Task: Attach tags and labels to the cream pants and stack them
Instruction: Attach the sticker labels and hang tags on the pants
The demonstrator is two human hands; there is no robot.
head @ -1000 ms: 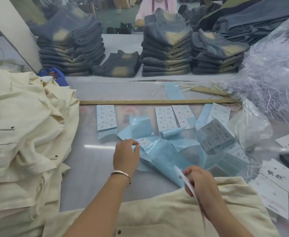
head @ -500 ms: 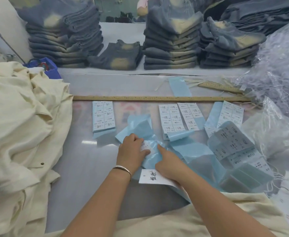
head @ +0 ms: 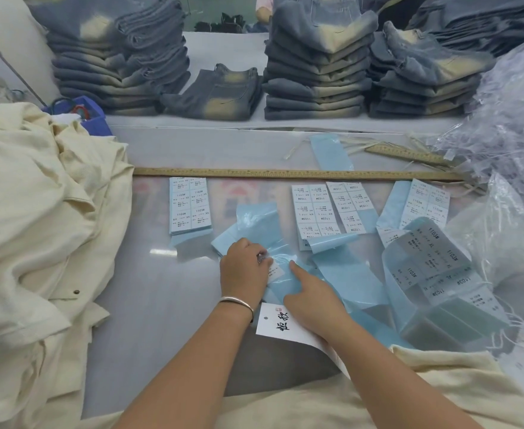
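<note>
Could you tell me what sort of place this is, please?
Probably a garment factory's finishing table: stacks of folded grey-blue jeans, sheets of white size stickers on blue backing, and a long wooden ruler.

2 bare forearms come up from the bottom edge of the head view, no sleeves on either as far as the frame shows. The left hand (head: 244, 270) has 1 thin silver bangle (head: 236, 302) round the wrist, a plain smooth metal band catching a bright highlight along its upper edge. The right hand (head: 312, 300) wears nothing at the wrist: no watch, no band. No gloves on either hand, and no rings on the fingers that show. Fingernails look short and unpainted where they are visible; finer detail is too small to tell.
</note>
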